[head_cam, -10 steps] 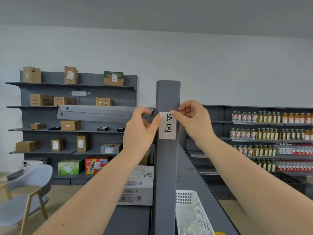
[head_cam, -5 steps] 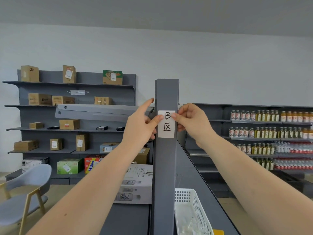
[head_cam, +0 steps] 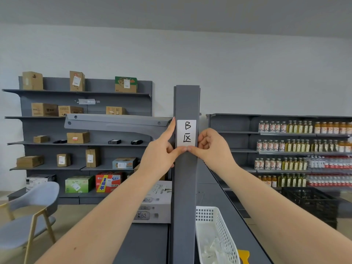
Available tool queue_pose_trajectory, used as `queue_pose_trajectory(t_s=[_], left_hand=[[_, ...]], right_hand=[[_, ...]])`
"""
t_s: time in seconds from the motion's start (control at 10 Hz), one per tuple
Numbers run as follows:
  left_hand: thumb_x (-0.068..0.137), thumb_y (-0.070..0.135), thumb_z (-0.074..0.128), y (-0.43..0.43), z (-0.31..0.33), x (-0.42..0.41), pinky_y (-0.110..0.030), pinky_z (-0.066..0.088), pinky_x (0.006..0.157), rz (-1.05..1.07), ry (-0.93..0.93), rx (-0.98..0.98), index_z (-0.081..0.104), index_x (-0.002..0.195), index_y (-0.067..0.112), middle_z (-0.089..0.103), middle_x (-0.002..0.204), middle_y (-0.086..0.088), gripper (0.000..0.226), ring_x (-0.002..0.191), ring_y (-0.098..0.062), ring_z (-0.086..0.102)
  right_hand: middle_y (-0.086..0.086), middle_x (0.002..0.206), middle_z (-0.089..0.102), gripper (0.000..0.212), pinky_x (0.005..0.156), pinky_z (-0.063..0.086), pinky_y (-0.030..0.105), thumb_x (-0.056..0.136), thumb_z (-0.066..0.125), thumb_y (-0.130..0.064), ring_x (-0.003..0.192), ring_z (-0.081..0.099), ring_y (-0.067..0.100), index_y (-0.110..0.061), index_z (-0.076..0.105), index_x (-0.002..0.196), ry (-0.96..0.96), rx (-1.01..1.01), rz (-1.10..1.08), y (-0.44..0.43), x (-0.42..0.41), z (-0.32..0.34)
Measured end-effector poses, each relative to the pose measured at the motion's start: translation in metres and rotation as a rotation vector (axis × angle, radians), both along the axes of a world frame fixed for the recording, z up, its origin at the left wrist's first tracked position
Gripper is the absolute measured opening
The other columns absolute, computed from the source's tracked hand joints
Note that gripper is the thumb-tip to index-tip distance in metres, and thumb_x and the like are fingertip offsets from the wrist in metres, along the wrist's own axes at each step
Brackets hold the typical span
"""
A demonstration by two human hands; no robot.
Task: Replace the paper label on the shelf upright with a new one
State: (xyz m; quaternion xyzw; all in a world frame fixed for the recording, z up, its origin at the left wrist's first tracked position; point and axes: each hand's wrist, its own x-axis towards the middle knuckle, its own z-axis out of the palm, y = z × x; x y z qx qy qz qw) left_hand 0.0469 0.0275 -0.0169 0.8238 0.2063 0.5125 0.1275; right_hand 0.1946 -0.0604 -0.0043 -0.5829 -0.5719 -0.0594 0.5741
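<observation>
A white paper label [head_cam: 186,132] with a handwritten "B" and a character sits flat on the front of the grey shelf upright [head_cam: 185,187], at about head height. My left hand [head_cam: 161,153] reaches in from the left, forefinger stretched up along the upright's left edge, thumb on the label's bottom edge. My right hand [head_cam: 211,147] comes in from the right with curled fingers beside the upright, and its thumb meets the left thumb at the label's bottom edge. The label's lower rim is hidden under both thumbs.
A white perforated basket [head_cam: 219,225] sits on the shelf below right, with a yellow object [head_cam: 243,254] by it. A grey carton [head_cam: 154,202] lies below left. Wall shelves with boxes [head_cam: 85,141], shelves of bottles [head_cam: 304,147], a black crate [head_cam: 308,201] and a grey chair [head_cam: 28,216] surround.
Both hands have slid down from the label's upper sides to its bottom edge, and the thumbs now meet there. The label has stayed in place on the upright.
</observation>
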Motion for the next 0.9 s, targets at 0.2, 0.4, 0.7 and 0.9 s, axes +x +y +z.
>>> queue_pose_trajectory(t_s=[0.2,0.4,0.7,0.9], left_hand=[[0.088,0.031,0.066,0.002,0.004,-0.002,-0.014,0.052,0.052,-0.071,0.025,-0.104,0.003,0.141,0.054,0.071,0.063,-0.004,0.085,0.047,-0.012,0.066],[0.093,0.016,0.060,0.003,0.011,-0.009,-0.022,0.057,0.051,-0.181,0.091,-0.227,0.004,0.145,0.052,0.071,0.068,-0.007,0.084,0.053,-0.015,0.070],[0.096,0.016,0.054,-0.007,-0.002,-0.011,-0.020,0.056,0.054,-0.135,0.012,-0.268,0.016,0.140,0.058,0.072,0.076,-0.007,0.072,0.060,-0.012,0.070],[0.100,0.032,0.044,-0.027,-0.025,-0.034,-0.031,0.051,0.053,-0.354,-0.311,-0.633,0.068,0.102,0.012,0.071,0.072,-0.007,0.032,0.059,-0.021,0.064]], right_hand=[[0.004,0.071,0.055,0.025,0.062,0.048,0.031,0.076,0.076,-0.018,0.062,0.047,0.014,-0.016,0.053,0.085,-0.003,-0.029,0.033,0.000,0.003,0.000],[0.006,0.074,0.060,0.017,0.080,0.056,0.052,0.081,0.069,-0.004,0.068,0.059,0.023,-0.009,0.058,0.092,0.053,-0.069,0.108,-0.006,0.010,0.003],[0.009,0.079,0.060,0.018,0.078,0.059,0.049,0.084,0.069,-0.009,0.074,0.063,0.027,-0.009,0.056,0.095,0.192,-0.062,0.132,-0.016,0.004,-0.010],[0.010,0.087,0.068,0.019,0.086,0.055,0.050,0.081,0.072,-0.014,0.087,0.066,0.031,-0.022,0.059,0.092,0.235,-0.009,0.066,-0.049,0.022,-0.046]])
